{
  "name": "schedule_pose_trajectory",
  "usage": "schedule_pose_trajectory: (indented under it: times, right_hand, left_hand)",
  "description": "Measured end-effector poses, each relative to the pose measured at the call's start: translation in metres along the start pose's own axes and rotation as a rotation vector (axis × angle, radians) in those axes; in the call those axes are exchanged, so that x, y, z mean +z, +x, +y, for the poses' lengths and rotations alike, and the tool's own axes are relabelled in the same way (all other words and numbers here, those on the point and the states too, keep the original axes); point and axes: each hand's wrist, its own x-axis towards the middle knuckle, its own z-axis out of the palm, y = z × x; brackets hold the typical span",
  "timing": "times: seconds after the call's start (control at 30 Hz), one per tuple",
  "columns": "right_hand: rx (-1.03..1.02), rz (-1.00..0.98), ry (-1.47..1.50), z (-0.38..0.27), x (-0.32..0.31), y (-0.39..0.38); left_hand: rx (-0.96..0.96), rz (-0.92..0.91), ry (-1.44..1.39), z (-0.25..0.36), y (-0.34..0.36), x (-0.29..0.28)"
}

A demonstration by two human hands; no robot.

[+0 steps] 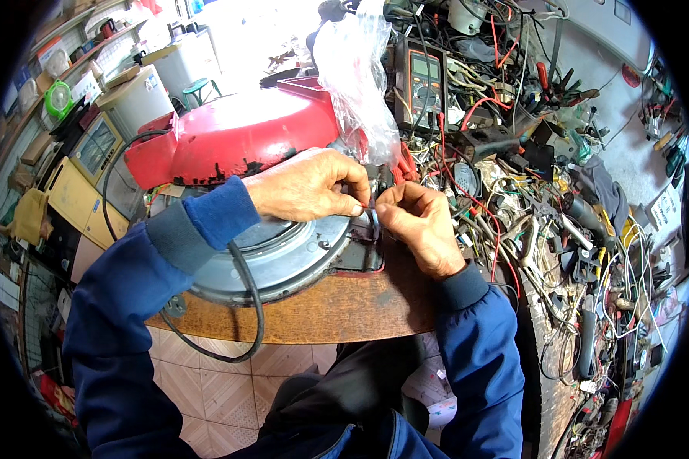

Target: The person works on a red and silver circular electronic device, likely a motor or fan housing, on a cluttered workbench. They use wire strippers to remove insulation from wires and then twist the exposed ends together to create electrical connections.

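Note:
My left hand (310,183) reaches across a round grey appliance body (291,256), its thumb and fingertips pinched together. My right hand (423,228) meets it from the right, also in a pinch, with the fingertips almost touching. Whatever thin, dark piece lies between them is too small to make out. Just below the fingers is the dark corner (360,254) of the appliance's red-edged base. A glossy red cover (256,130) with chipped black patches stands behind the grey body. A thick black cord (254,298) loops under my left wrist and hangs over the table edge.
The appliance rests on a wooden table (314,325). A multimeter (423,80) stands behind my right hand, beside a clear plastic bag (357,76). Tangled wires (513,245) and tools pile up along the right. At the left are shelves, a green fan (58,98) and boxy appliances.

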Motion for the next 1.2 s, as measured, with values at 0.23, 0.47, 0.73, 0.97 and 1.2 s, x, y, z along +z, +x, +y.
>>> schedule_pose_trajectory:
  times: [0.23, 0.47, 0.73, 0.97, 1.2]
  right_hand:
    - [-0.074, -0.047, 0.020, 0.012, 0.001, 0.005]
    - [-0.049, 0.119, 0.127, 0.011, -0.013, 0.007]
    - [0.053, 0.088, -0.114, 0.002, 0.005, 0.010]
    - [0.045, 0.166, 0.062, 0.012, 0.010, 0.009]
    - [-0.087, 0.130, 0.111, 0.026, 0.010, 0.012]
  left_hand:
    - [0.016, -0.002, 0.022, 0.002, -0.001, -0.001]
    - [-0.013, 0.076, -0.027, -0.003, 0.001, 0.004]
    - [-0.069, 0.192, 0.005, -0.005, 0.004, 0.005]
    - [-0.106, 0.164, -0.075, -0.007, 0.006, 0.005]
    - [-0.127, 0.185, -0.034, -0.015, 0.010, 0.005]
